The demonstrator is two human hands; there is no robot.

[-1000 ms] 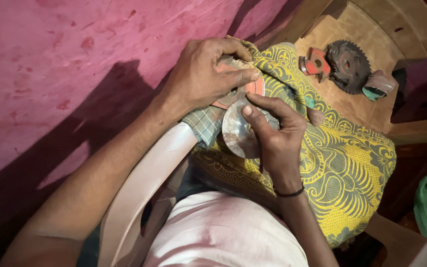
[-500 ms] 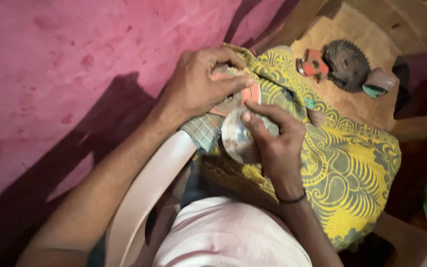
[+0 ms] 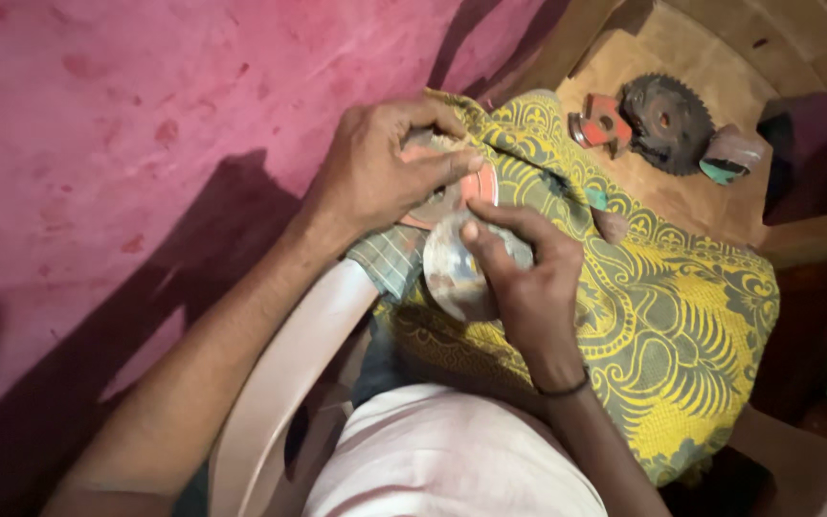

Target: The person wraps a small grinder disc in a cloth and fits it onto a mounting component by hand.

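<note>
Hands at the middle of the frame, both working over a yellow patterned cloth (image 3: pixel 681 335) that is draping the lap.

Item one: left hand (image 3: pixel 380 172), coming in from the lower left, its fingers (image 3: pixel 433 165) curling closed over an orange-rimmed disc (image 3: pixel 482 182); only a sliver of that disc's edge is showing past the fingertips, so how firm the grip is cannot be told.

Item two: right hand (image 3: pixel 528 282), rising from the bottom centre, a dark band circling its wrist. Its fingers are wrapping around a pale round disc (image 3: pixel 447 273), thumb pressing on the face, the disc standing tilted with its flat side facing left.

Relation: the two discs are lying just beside each other, the orange-rimmed one up and slightly right of the pale one, edges near or touching; which cannot be told. The pale disc is sitting left of the right palm, and the orange-rimmed disc is sitting under the left fingertips, so each hand is nearest its own piece.

Surroundings: a checked cloth (image 3: pixel 390 258) is peeking out below the left wrist. On the wooden surface (image 3: pixel 710 206) at the upper right, a toothed saw blade (image 3: pixel 667 120), a red metal piece (image 3: pixel 600 124) and a small block (image 3: pixel 731 153) are lying well apart from the hands.
</note>
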